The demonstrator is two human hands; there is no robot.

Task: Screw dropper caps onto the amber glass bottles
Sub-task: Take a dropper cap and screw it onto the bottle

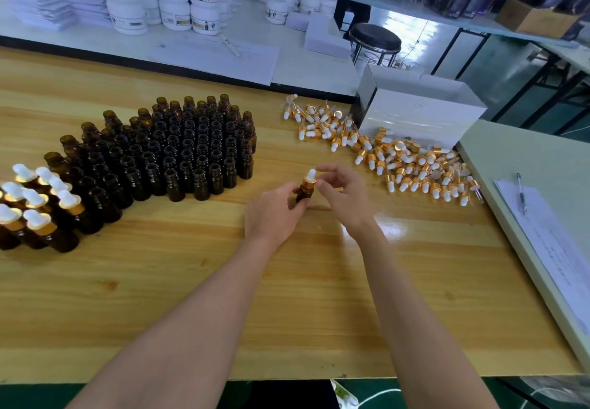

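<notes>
At the far left of the wooden table [287,296], a cluster of capped bottles [35,213] stands upright: gold collars, white rubber bulbs. Just beside them, to the right, is a dense block of open amber bottles [178,149], upright in rows, necks bare. The block reaches from the near-left toward the table's far edge.

Centre: left hand [274,213], forearm bare, with its grip closed round the body of a single amber bottle [303,192]. The bottle is held upright, just off the near-right corner of the block. A dropper cap [310,177] sits on its neck, white bulb uppermost. How far it is threaded cannot be told.

Right hand [344,197] is just beside the cap, fingers curved and grip narrow, with index tip and thumb tip flanking the bulb and collar. Cannot tell whether they touch the cap or stand a hair off it.

Right of the hands, a loose heap of dropper caps [399,159] lies on its sides in a band running from far-centre to the near-right. Behind the heap and touching it is a white box [421,114]. Far right, on a pale adjoining surface, are a paper sheet [542,242] and a pen [521,193] lying on it.
</notes>
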